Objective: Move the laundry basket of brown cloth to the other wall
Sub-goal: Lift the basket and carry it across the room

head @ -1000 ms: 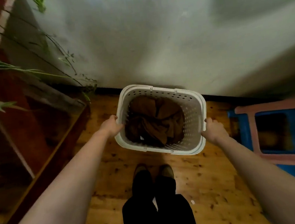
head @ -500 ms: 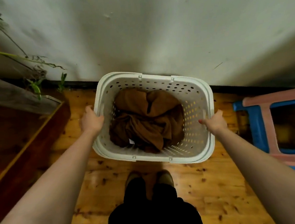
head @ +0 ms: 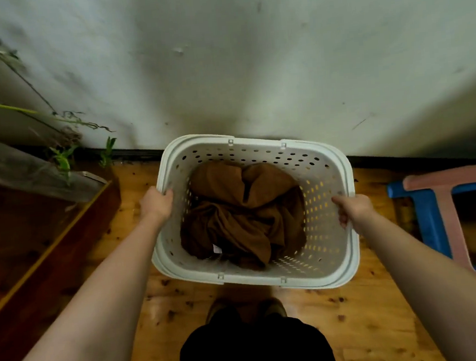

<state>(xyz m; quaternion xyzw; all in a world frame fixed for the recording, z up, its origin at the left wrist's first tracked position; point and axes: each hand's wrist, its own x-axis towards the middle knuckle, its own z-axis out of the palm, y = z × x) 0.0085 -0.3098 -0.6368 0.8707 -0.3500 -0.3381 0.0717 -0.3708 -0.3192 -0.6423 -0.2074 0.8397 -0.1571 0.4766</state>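
A white perforated laundry basket [head: 257, 146] hangs in the middle of the view, above the wooden floor and close to a pale wall [head: 250, 65]. A crumpled brown cloth [head: 242, 217] lies inside it. My left hand [head: 156, 204] grips the basket's left rim, fingers curled over the edge. My right hand [head: 353, 209] grips the right rim in the same way. My legs and shoes show below the basket.
A dark red-brown wooden cabinet [head: 37, 253] stands at the left, with green plant stems [head: 64, 159] beside the wall. A pink and blue plastic stool [head: 439, 221] sits at the right. A black skirting strip runs along the wall's foot.
The basket has come closer and higher in my view, held by both hands. The view has shifted left to right along the wall, and the cabinet now sits further left.
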